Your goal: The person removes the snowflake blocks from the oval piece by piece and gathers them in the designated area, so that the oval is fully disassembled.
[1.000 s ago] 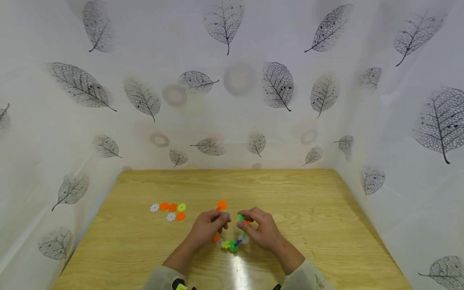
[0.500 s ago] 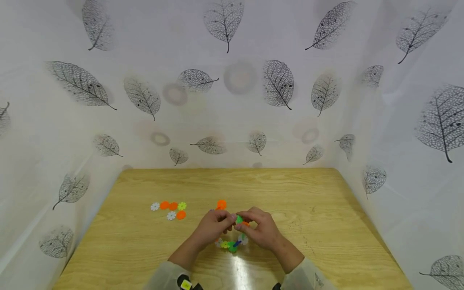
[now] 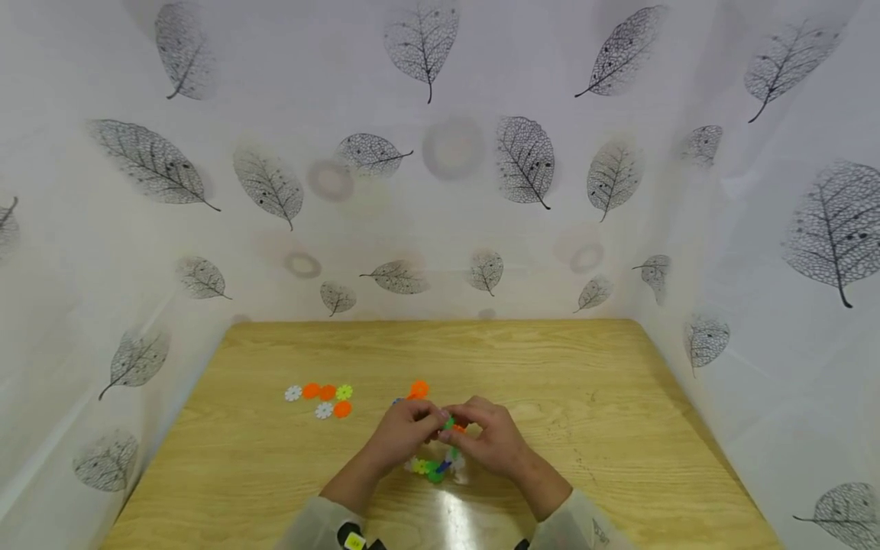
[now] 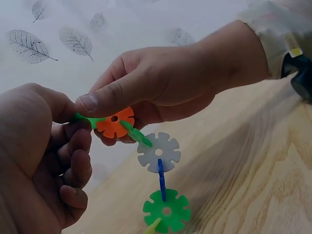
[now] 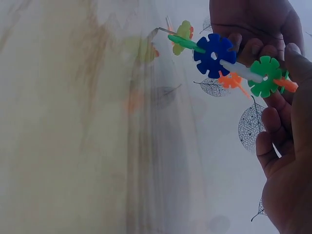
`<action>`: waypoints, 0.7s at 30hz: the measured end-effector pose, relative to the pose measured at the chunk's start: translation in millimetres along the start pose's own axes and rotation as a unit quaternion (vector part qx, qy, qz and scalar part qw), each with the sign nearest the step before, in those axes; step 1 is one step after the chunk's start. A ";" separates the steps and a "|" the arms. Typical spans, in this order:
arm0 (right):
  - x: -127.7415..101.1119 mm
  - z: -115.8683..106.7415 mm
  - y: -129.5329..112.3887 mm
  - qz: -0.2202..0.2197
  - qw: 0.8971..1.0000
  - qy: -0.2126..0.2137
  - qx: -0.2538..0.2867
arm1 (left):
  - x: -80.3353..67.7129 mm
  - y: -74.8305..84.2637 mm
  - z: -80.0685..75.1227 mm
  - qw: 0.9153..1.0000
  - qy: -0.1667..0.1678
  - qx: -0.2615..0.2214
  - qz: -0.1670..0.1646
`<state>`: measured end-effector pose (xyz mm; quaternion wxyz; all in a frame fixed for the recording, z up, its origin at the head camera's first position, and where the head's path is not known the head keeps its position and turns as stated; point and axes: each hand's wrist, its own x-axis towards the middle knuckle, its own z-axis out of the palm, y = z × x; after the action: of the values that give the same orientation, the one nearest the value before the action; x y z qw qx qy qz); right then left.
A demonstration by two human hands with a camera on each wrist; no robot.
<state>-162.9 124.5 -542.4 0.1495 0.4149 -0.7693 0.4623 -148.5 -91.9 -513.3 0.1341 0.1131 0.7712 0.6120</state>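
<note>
A chain of slotted plastic snowflake discs joined edge to edge hangs between the hands; its green disc (image 3: 435, 472) is low in the head view. My right hand (image 3: 491, 437) pinches the upper part of the chain, by a green disc (image 4: 87, 118) and an orange disc (image 4: 115, 123). Opposite, my left hand (image 3: 406, 431) has thumb and forefinger pinched together at that green disc; the exact piece under its fingertips is hidden. Below hang a white disc (image 4: 159, 152) and a blue disc (image 4: 162, 179). In the right wrist view, another blue disc (image 5: 214, 56) links to a green disc (image 5: 265, 76).
Loose discs lie left of the hands on the wooden table (image 3: 550, 359): white (image 3: 293, 393), orange (image 3: 312, 390), yellow (image 3: 344, 392) and others. Just beyond the left hand is an orange disc (image 3: 419, 389). A leaf-print curtain (image 3: 440, 221) surrounds the table's back and sides.
Both hands have come together, closing the gap between their fingertips. The right hand moved slightly left, and the hanging chain shifted a little left with it. The loose discs stayed put.
</note>
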 end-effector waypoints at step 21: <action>16.5 -7.6 -34.4 -0.002 0.998 0.050 0.022 | 2.8 -4.6 -3.3 0.994 0.106 0.003 0.019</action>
<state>-147.5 114.8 -508.0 0.1794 0.3957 -0.7495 0.4994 -152.4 -95.0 -517.2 0.0396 0.0626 0.7804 0.6209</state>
